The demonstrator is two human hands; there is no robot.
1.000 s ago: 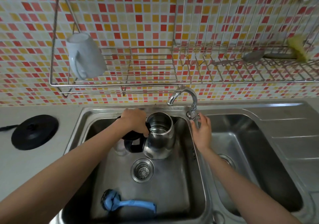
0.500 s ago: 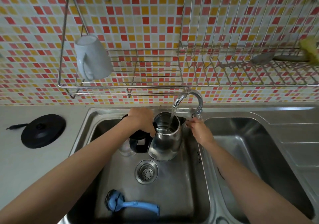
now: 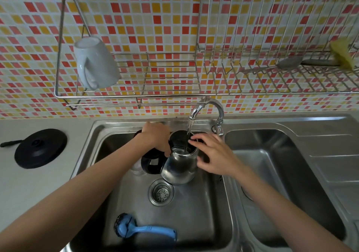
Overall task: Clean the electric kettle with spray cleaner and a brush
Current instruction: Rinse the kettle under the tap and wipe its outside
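Observation:
A stainless steel electric kettle (image 3: 179, 166) with a black handle stands tilted in the left sink basin (image 3: 204, 222), its lid open. Water runs from the tap (image 3: 206, 107) into its mouth. My left hand (image 3: 156, 136) grips the kettle's black handle at the top. My right hand (image 3: 212, 154) hovers by the kettle's right rim with fingers spread, touching or nearly touching it. A blue dish brush (image 3: 143, 229) lies on the basin floor near the front. No spray cleaner is in view.
The kettle's black base (image 3: 39, 148) sits on the counter at left. A white mug (image 3: 95, 62) hangs in the wire rack (image 3: 174, 94) on the tiled wall; a yellow sponge (image 3: 342, 54) lies at the rack's right. The right basin (image 3: 281, 174) adjoins.
My right hand left the tap valve and moved left to the kettle's rim. Water began running into the kettle. My left hand kept its hold on the handle.

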